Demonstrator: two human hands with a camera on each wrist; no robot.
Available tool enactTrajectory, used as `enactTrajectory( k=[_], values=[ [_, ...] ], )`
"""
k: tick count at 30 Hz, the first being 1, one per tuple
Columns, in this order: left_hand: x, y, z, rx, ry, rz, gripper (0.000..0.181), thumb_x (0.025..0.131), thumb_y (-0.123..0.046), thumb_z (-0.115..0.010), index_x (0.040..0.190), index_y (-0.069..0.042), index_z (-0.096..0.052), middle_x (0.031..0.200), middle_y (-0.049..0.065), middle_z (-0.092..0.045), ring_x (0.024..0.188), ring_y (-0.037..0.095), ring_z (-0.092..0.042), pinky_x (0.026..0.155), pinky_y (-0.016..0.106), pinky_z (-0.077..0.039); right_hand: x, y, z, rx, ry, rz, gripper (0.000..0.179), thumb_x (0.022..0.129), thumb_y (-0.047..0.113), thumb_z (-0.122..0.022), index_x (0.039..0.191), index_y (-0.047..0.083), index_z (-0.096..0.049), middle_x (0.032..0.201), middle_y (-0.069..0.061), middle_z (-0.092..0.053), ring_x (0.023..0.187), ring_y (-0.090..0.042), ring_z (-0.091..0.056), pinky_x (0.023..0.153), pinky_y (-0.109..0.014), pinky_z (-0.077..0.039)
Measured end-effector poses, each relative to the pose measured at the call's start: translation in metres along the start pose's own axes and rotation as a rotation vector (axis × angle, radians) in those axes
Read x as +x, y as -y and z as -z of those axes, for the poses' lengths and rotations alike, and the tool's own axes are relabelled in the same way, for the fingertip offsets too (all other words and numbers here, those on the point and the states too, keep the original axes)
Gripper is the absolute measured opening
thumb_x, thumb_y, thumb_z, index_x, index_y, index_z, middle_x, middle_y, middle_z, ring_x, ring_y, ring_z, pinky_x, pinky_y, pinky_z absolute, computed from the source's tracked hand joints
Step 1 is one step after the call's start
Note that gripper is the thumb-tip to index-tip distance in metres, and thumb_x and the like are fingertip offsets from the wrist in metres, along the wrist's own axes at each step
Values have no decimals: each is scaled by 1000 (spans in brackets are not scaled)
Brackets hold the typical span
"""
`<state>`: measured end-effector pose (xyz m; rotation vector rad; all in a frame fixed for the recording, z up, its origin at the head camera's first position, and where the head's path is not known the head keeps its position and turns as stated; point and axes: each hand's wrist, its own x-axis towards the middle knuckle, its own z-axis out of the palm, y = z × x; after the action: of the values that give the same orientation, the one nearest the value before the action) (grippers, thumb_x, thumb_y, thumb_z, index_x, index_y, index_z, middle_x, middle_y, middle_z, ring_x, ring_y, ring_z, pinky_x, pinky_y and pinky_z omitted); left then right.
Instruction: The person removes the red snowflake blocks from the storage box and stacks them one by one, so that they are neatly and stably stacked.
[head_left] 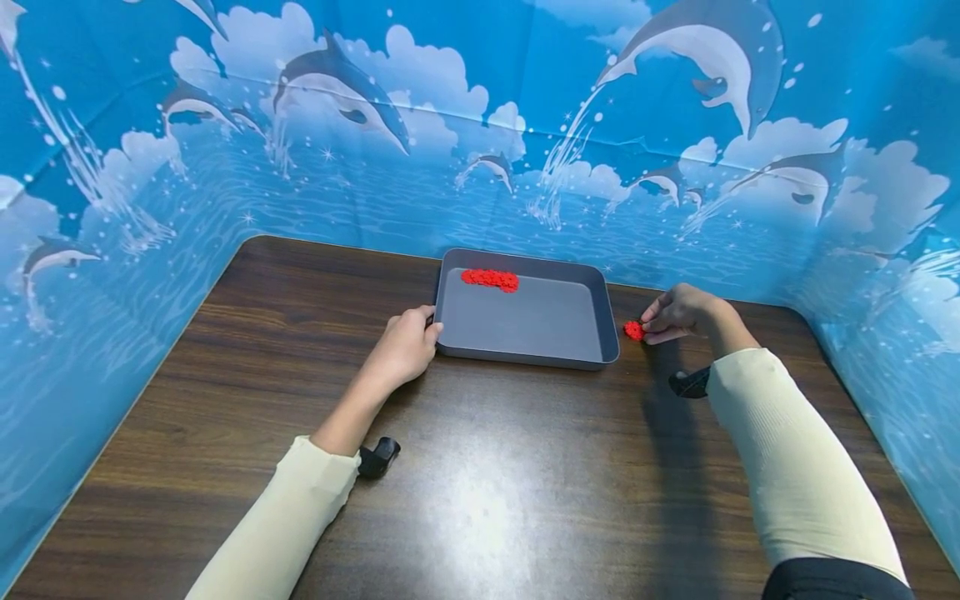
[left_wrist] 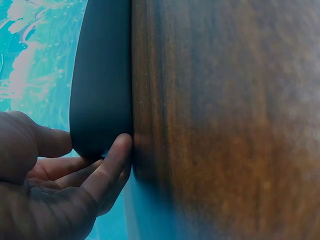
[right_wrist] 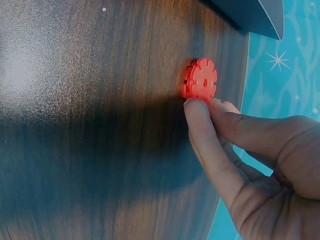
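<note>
A grey rectangular tray (head_left: 525, 321) lies near the far side of the table. My left hand (head_left: 405, 346) grips its left edge; in the left wrist view, the thumb lies at one side of the dark tray wall (left_wrist: 102, 75) and the fingers at its end. To the right of the tray, my right hand (head_left: 678, 314) pinches a red notched plastic disc (right_wrist: 201, 79) between thumb and fingertips, and a second layer shows behind its front face. Inside the tray, a row of red discs (head_left: 490, 280) lies by the back left wall.
The dark wood-grain table (head_left: 300, 275) has rounded far corners. A blue dolphin-print cloth (head_left: 420, 183) hangs close behind it and along both sides. Black wrist straps (head_left: 380, 457) show at both sleeves. A bright glare falls on the near middle of the table.
</note>
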<state>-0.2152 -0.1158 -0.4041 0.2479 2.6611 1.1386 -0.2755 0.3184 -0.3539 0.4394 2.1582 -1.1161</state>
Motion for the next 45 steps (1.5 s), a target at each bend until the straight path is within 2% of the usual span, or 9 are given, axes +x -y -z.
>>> enactTrajectory(
  k=[4, 11, 19, 26, 32, 36, 39, 42, 45],
  values=[
    [0, 1, 0, -11, 1, 5, 53, 118, -18, -43, 163, 9, -36, 159, 31, -52, 126, 38, -63, 102, 51, -51, -2, 1, 1, -5, -12, -1, 19, 109, -5, -55, 125, -13, -59, 99, -11, -67, 82, -14, -78, 90, -34, -65],
    [0, 0, 0, -7, 4, 2, 53, 118, -19, -43, 163, 8, -36, 160, 31, -50, 142, 41, -57, 110, 54, -51, -2, -1, 3, -20, -19, -2, 18, 109, -5, -56, 125, -13, -58, 100, -11, -67, 81, -14, -78, 88, -33, -65],
    [-1, 1, -1, -6, 8, 7, 53, 118, -19, -43, 163, 8, -37, 156, 31, -54, 115, 36, -64, 97, 49, -51, -4, 13, 5, -155, -35, 47, 26, 110, 4, -58, 131, -12, -59, 108, -11, -72, 90, -13, -75, 95, -38, -64],
    [1, 1, -1, 9, -3, -8, 52, 117, -17, -44, 162, 9, -38, 147, 31, -61, 90, 31, -61, 91, 48, -51, -8, 46, -8, -252, -90, 186, 23, 110, 8, -61, 123, -10, -65, 115, -17, -74, 96, -16, -74, 99, -45, -62],
    [1, 0, 0, 5, 1, -6, 52, 118, -18, -44, 163, 8, -37, 155, 30, -55, 111, 35, -66, 97, 49, -50, -3, 78, -32, -267, -97, 258, 24, 107, 8, -66, 124, -10, -67, 106, -12, -75, 91, -15, -75, 92, -39, -64],
    [2, -2, -1, -3, 7, 2, 53, 118, -19, -44, 164, 7, -37, 157, 30, -54, 109, 35, -65, 97, 49, -51, 3, 92, -47, -230, -80, 270, 27, 108, 8, -66, 128, -10, -67, 110, -13, -76, 96, -18, -76, 98, -41, -63],
    [2, -2, -1, 0, 13, 9, 53, 118, -19, -44, 164, 7, -37, 161, 30, -49, 127, 37, -64, 101, 50, -51, 9, 101, -59, -211, -85, 253, 28, 108, 10, -66, 129, -9, -68, 112, -14, -77, 102, -22, -76, 104, -45, -60],
    [1, -1, -1, 4, 11, 10, 53, 118, -19, -44, 164, 7, -37, 161, 30, -49, 130, 37, -63, 101, 50, -50, 14, 108, -70, -200, -84, 247, 27, 107, 10, -67, 128, -8, -69, 113, -15, -77, 105, -25, -76, 106, -46, -59],
    [0, -1, 0, 4, 8, 16, 53, 118, -19, -44, 164, 6, -37, 161, 29, -50, 117, 36, -64, 99, 49, -50, 19, 114, -79, -181, -69, 254, 27, 107, 9, -67, 128, -8, -69, 112, -16, -78, 107, -28, -76, 105, -46, -59]
  ],
)
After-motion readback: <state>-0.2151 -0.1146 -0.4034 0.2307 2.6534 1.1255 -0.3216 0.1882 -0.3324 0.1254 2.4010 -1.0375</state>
